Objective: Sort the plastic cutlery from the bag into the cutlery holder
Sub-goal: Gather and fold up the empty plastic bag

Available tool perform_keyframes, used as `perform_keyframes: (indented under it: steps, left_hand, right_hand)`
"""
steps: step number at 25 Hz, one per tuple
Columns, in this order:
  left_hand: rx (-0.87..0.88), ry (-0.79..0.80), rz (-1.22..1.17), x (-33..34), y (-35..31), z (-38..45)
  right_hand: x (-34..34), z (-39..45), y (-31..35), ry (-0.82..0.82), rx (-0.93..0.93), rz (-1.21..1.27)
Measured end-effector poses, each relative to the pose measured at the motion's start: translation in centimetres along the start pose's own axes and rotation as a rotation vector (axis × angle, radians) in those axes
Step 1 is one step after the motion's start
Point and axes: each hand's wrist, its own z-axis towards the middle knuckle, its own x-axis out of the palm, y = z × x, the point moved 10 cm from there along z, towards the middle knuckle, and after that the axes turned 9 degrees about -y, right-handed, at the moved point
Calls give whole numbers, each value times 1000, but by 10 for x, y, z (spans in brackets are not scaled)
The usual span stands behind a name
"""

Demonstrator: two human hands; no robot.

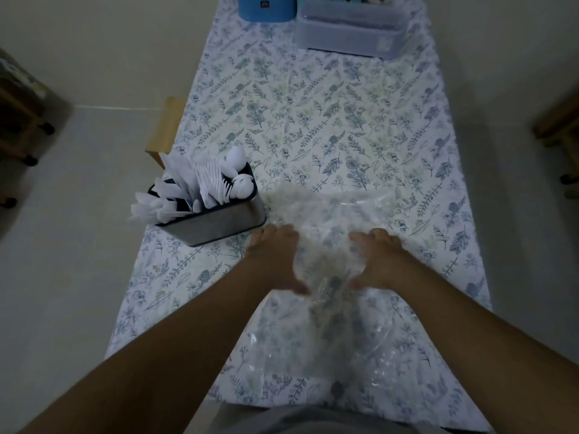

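Note:
A clear plastic bag (332, 214) lies flattened and crumpled on the floral tablecloth in front of me. My left hand (274, 258) presses on its left part, fingers spread, thumb pinching the gathered middle. My right hand (379, 258) rests on its right part in the same way. I see no cutlery inside the bag. To the left stands a grey metal cutlery holder (219, 222) with a dark rim, filled with white plastic forks, spoons and knives (216, 183) standing upright and fanning outward.
The table (313, 120) is long and narrow, covered by the floral cloth. At its far end sit a blue container (266, 7) and a translucent lidded box (351, 29). A wooden stool (166, 126) stands by the left edge. Wooden furniture flanks both sides of the room.

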Motion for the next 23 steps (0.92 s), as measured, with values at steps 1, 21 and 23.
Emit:
perform_keyframes:
  steps: [1,21,23]
  left_hand:
    - [-54,-98,-221,-20,-2,10]
    - [-764,-209,-1245,30,33,-67]
    - [-794,-230,-1311,37,35,-55]
  right_hand:
    - [-14,5,3,-44,21,173]
    - [25,-58,-66,-248,515,1322]
    - [26,-53,-63,-183,555,1360]
